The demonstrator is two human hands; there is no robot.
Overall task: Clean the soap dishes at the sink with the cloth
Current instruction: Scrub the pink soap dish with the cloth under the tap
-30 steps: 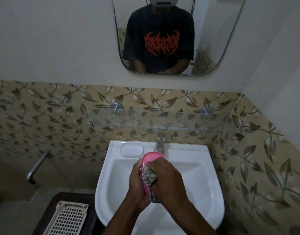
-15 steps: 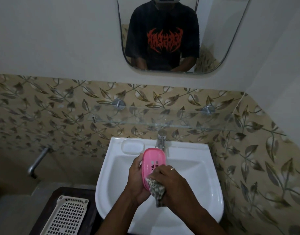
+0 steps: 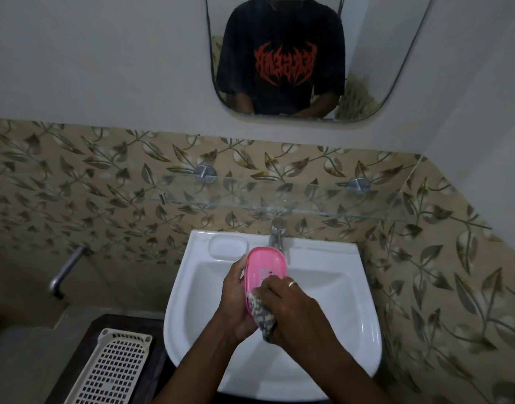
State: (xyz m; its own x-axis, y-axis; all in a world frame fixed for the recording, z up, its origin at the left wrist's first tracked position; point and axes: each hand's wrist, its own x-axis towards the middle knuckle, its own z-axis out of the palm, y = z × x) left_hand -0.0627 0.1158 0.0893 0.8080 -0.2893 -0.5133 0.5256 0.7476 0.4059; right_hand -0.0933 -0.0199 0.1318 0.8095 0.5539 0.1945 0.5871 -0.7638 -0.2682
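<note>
Your left hand (image 3: pixel 235 298) grips the pink soap dish (image 3: pixel 266 268) over the sink (image 3: pixel 364 290). The thumb lies along the dish's left edge, and the fingers wrap behind it, where you cannot see them. The dish is tipped up on end with its hollow side turned toward you. Its far end sits just in front of the tap (image 3: pixel 277 233) and hides the spout. A few small drain holes show in its floor, but its near end is covered by the cloth and your hands.

Your right hand (image 3: pixel 294 310) is bunched round the checked cloth (image 3: pixel 262 314), with curled fingers pressing it into the near part of the dish. A ring (image 3: pixel 292 284) shows on one finger. Most of the cloth is buried under that hand. Only a wad between your two hands and a dark tail hanging below are visible, and the pattern is hard to read in the dim light.

A moulded soap recess (image 3: pixel 228 246) sits at the sink's back left corner. Your forearms hide part of the sink's front rim. The glass shelf (image 3: pixel 279 210) above the tap is nearly see-through, with only its front edge easy to pick out. The mirror (image 3: pixel 375 68) is cut off at the top and reflects a dark shirt with a red print. At lower left a white slotted tray (image 3: pixel 113 371) lies on a dark desk (image 3: pixel 87 333), both cut off by the picture's bottom edge. A metal pipe (image 3: pixel 65 271) juts from the tiled wall, and its lower end is lost in shadow.
</note>
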